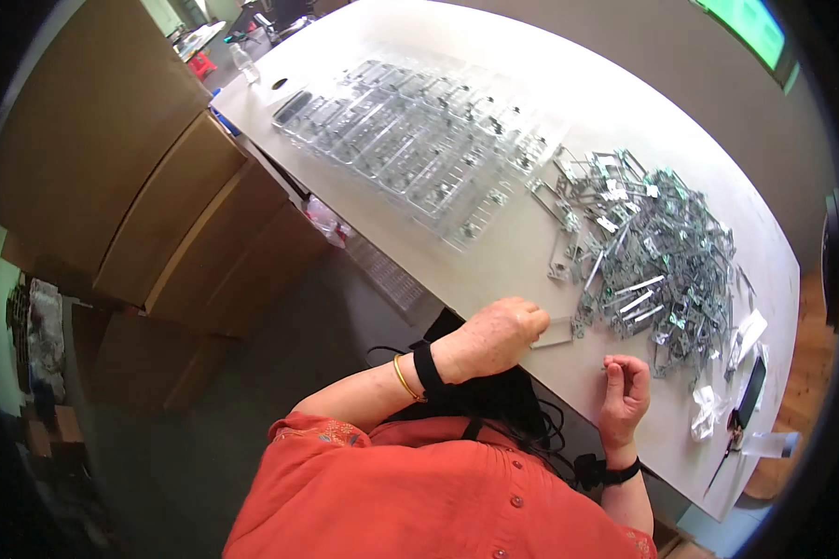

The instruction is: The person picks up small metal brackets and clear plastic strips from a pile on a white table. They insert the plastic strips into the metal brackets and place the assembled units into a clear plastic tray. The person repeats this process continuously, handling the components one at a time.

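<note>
At the near-left edge of the grey metal-bracket heap [671, 256], my left hand [497, 337] pinches a thin rectangular metal frame [559, 341], probably singled out and needing steadiness next, my right hand [626, 396] curled nearer me, contents unclear.

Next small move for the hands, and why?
I'd likely bring the right hand to the metal frame: the frame sits at the fingertips of the left hand, while the right hand, thumb and fingers close together, is apart from it. Anything in its pinch is too small to tell.
</note>
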Demonstrator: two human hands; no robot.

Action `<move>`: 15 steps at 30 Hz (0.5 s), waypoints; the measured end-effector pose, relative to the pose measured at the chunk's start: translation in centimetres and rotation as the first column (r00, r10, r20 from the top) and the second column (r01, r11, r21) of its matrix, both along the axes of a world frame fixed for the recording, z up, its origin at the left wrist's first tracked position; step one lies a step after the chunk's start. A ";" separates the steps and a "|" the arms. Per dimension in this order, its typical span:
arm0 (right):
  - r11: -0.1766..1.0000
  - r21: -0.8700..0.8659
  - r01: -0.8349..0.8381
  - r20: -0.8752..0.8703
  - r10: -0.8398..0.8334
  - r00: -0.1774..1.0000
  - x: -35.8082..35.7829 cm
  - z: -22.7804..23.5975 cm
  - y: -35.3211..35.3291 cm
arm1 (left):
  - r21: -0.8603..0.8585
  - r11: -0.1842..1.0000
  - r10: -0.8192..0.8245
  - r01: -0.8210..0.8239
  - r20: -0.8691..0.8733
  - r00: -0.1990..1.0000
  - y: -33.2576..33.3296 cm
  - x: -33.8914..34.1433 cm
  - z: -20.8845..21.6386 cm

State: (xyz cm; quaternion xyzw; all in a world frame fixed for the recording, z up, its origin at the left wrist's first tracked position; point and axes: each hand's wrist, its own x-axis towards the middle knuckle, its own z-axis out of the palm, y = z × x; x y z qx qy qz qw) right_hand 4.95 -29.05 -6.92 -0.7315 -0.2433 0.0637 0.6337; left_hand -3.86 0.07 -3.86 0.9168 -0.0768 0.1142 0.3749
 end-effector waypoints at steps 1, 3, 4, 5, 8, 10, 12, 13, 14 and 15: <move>1.000 -0.004 0.004 0.001 -0.004 1.000 0.0 0.1 0.1 | -0.021 1.000 -0.004 0.004 -0.011 1.000 0.2 -0.3 0.3; 1.000 -0.008 0.000 0.011 0.000 1.000 0.1 0.1 0.2 | -0.052 0.998 -0.022 0.020 -0.039 0.999 0.8 -1.0 1.1; 1.000 -0.012 0.001 0.017 -0.001 1.000 0.2 0.1 0.2 | -0.070 0.997 -0.035 0.031 -0.052 0.998 1.2 -1.4 1.6; 1.000 -0.005 -0.002 0.008 0.002 1.000 0.3 -0.1 0.2 | -0.085 0.996 -0.027 0.023 -0.037 0.999 1.6 -1.7 2.2; 1.000 0.024 -0.002 -0.035 0.003 0.999 0.6 -0.4 0.1 | -0.121 0.993 0.005 -0.003 0.016 1.000 2.9 -2.8 4.7; 0.999 0.051 -0.003 -0.088 0.008 0.996 0.6 -0.2 0.3 | -0.138 0.990 0.050 -0.040 0.066 0.997 4.4 -3.6 6.7; 0.999 0.052 -0.014 -0.095 0.019 0.995 0.8 -0.7 0.3 | -0.148 0.986 0.100 -0.079 0.143 0.985 6.4 -4.2 8.7; 0.999 0.043 -0.011 -0.092 0.015 0.996 0.8 -0.7 0.2 | -0.142 0.984 0.133 -0.108 0.182 0.974 7.5 -4.4 9.4; 0.999 0.037 -0.005 -0.090 0.008 0.996 0.7 -0.6 0.1 | -0.138 0.981 0.165 -0.137 0.220 0.962 8.6 -4.6 9.9; 0.999 0.036 -0.004 -0.092 0.008 0.996 0.7 -0.5 0.1 | -0.132 0.975 0.208 -0.182 0.231 0.950 9.9 -4.8 10.5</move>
